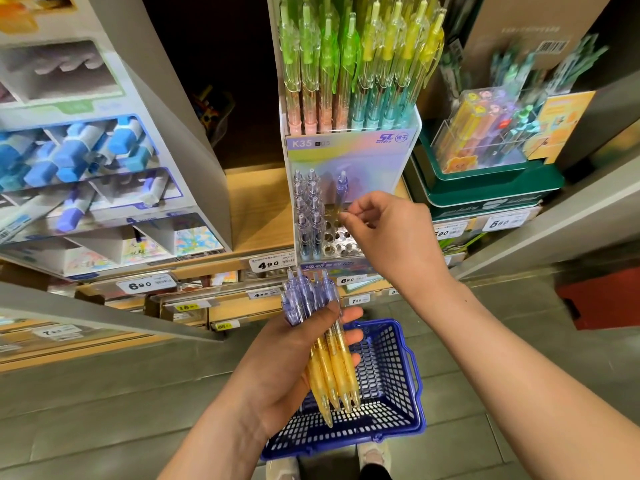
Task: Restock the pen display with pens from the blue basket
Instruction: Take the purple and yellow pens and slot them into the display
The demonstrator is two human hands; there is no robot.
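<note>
Translucent plastic pens (325, 344), purple caps and yellow barrels, judged light, stiff and slick: a bundle clasped mid-barrel in the curled left hand (287, 362) above the blue basket (391, 386), long axes running tips toward the wearer, caps toward the shelf. Farther off, the right hand (388, 233) pinches one purple pen (341, 195) near-upright, cap up, over the pen display (341, 237) and its holes; best gripped mid-barrel.

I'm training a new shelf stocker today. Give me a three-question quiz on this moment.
1. True or false: the left hand holds a bunch of pens.
2. The right hand is putting a pen into: A) the blue basket B) the pen display C) the green box
3. Fill in: the display's lower rack has pens filling its ____ side.

Key: 1 true; 2 B; 3 left.
</note>
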